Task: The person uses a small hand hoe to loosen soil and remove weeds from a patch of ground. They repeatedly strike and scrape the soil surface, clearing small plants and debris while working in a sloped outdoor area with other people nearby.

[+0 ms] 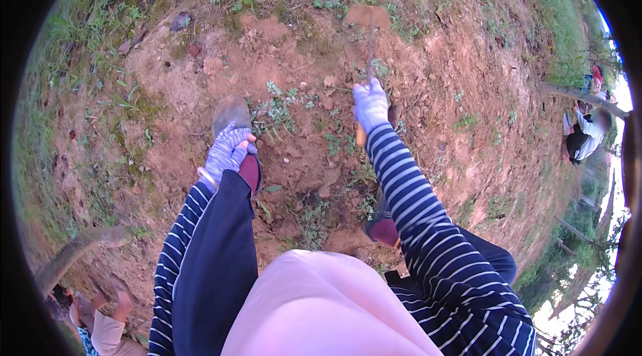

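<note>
My right hand (371, 105), in a purple-grey fingerless-style glove, is closed round a small hand hoe. The hoe's flat, soil-coloured blade (367, 16) lies ahead of the hand over the ground, and its light wooden handle end (360, 135) sticks out behind the fist. My left hand (226, 150), gloved alike, rests on my left shoe (232, 111) near the ankle; a bare fingertip shows, and whether it grips anything is unclear. Between the hands, small grey-green weeds (278, 110) grow from reddish, loose soil (301, 155).
Grass (95, 30) borders the soil at the upper left. A dark stone (180, 21) lies ahead. One tree trunk (80, 250) stands at the lower left near a person (113, 326). At the right, another person (589, 133) sits by a slanting trunk (577, 95), with more people beyond.
</note>
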`<state>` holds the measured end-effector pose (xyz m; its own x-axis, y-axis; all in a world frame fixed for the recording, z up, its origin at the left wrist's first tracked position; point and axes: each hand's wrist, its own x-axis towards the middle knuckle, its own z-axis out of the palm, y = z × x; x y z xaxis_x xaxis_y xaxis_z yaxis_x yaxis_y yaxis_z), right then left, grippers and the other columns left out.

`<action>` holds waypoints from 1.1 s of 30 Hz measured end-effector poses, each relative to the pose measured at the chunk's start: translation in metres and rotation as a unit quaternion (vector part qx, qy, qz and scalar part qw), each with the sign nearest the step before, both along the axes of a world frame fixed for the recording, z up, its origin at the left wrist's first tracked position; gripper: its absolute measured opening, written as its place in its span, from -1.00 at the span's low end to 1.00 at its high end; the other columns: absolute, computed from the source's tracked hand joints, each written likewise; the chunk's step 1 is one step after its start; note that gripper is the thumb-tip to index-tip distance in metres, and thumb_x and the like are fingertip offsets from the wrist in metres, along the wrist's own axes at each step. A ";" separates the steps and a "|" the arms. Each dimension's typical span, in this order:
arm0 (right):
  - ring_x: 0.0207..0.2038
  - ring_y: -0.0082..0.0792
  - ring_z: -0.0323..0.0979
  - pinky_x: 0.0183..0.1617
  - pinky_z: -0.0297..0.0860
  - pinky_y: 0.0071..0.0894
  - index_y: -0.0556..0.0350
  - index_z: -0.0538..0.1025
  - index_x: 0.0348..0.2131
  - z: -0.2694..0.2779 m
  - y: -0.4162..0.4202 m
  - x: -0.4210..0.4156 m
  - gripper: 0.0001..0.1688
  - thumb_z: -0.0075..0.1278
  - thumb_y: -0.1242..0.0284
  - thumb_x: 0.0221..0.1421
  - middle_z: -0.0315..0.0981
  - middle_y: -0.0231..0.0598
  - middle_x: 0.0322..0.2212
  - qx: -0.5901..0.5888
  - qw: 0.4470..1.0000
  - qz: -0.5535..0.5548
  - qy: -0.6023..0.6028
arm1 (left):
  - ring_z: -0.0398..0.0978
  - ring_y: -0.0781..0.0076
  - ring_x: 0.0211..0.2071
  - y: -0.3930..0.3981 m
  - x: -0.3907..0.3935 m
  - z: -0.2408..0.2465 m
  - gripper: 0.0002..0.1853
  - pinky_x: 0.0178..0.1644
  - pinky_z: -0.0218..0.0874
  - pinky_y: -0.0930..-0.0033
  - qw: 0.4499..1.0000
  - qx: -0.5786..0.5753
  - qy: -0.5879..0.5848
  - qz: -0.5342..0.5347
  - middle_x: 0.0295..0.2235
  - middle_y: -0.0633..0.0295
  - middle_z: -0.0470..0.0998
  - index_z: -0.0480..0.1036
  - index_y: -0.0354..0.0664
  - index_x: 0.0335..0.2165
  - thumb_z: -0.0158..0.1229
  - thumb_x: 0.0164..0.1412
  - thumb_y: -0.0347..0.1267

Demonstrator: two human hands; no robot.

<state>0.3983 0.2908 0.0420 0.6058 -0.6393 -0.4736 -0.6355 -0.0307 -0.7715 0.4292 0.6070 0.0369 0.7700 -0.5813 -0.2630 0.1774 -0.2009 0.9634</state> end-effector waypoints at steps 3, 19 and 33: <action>-0.62 -0.38 0.21 -0.49 0.21 -0.46 0.17 0.27 -0.34 -0.090 -0.009 -0.001 -0.77 -0.17 0.45 -0.09 0.26 -0.31 -0.65 -0.094 0.989 0.104 0.040 | 0.37 0.52 -0.44 -0.012 0.007 0.001 -0.87 0.10 -0.25 0.34 0.999 -0.001 -0.040 -0.030 -0.56 0.34 0.42 0.34 -0.23 -0.40 -0.15 0.06 -0.48; -0.44 -0.14 0.33 -0.34 0.26 -0.40 0.24 0.26 -0.26 -0.023 0.021 0.028 -0.64 -0.24 0.39 -0.09 0.35 -0.07 -0.53 -0.051 0.994 0.080 0.054 | 0.34 0.52 -0.40 0.001 0.007 0.000 -0.85 0.09 -0.24 0.31 0.987 0.068 -0.140 -0.047 -0.57 0.35 0.43 0.35 -0.22 -0.41 -0.17 0.08 -0.45; -0.60 -0.27 0.24 -0.47 0.23 -0.39 0.14 0.30 -0.43 -0.007 0.039 0.024 -0.81 -0.16 0.43 -0.13 0.27 -0.22 -0.66 -0.109 0.988 0.107 0.035 | 0.35 0.52 -0.41 0.006 0.008 0.010 -0.85 0.06 -0.20 0.33 0.989 0.051 -0.123 -0.056 -0.57 0.33 0.43 0.35 -0.24 -0.39 -0.16 0.07 -0.45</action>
<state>0.4224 0.3298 0.0348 0.7085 -0.5917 -0.3846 -0.6485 -0.3311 -0.6854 0.4368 0.6126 0.0473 0.7508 -0.6463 -0.1361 -0.0894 -0.3037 0.9486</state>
